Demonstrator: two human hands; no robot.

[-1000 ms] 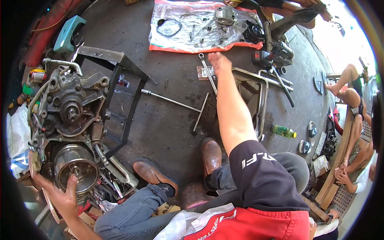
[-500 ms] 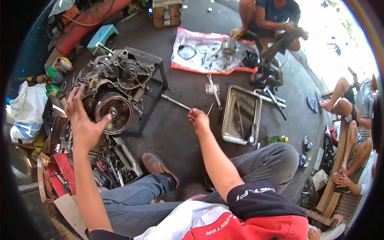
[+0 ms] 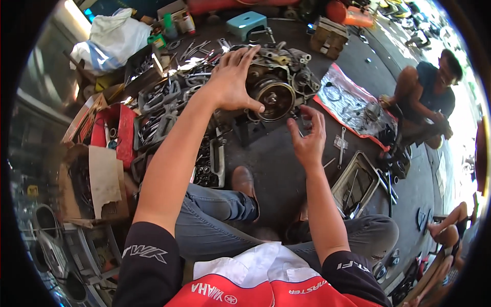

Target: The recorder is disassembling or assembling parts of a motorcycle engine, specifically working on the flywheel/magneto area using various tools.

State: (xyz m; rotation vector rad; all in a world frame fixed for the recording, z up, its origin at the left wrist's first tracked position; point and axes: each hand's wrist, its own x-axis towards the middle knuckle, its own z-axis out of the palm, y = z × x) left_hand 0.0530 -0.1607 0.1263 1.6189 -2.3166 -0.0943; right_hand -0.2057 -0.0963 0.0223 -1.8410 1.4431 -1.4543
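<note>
The engine [image 3: 303, 79] is set at the far side of the floor [image 3: 279, 163], its left edge closely crowded by loose tools and by a socket tray [image 3: 218, 163]. Open floor is left between the engine, the brown shoe [image 3: 243, 183] and the metal tray [image 3: 360, 174]; to the right, the room is bounded by a plastic sheet [image 3: 341, 86] with a red border, on which parts are laid, and by a wrench [image 3: 342, 146].

Pale lettering is borne on the red, white and black shirt [image 3: 327, 295], across the chest and on both sleeves.

The left hand [image 3: 232, 84] is spread open over the engine's left side, its thumb before the rim of the round drum [image 3: 279, 100]; whether contact is made cannot be told. The right hand [image 3: 310, 139] is empty, loosely open, just below the engine.

Half a second earlier, the right hand was seen at a long metal bar, well apart from the engine; it has since been brought near. The view has been swung leftward.
</note>
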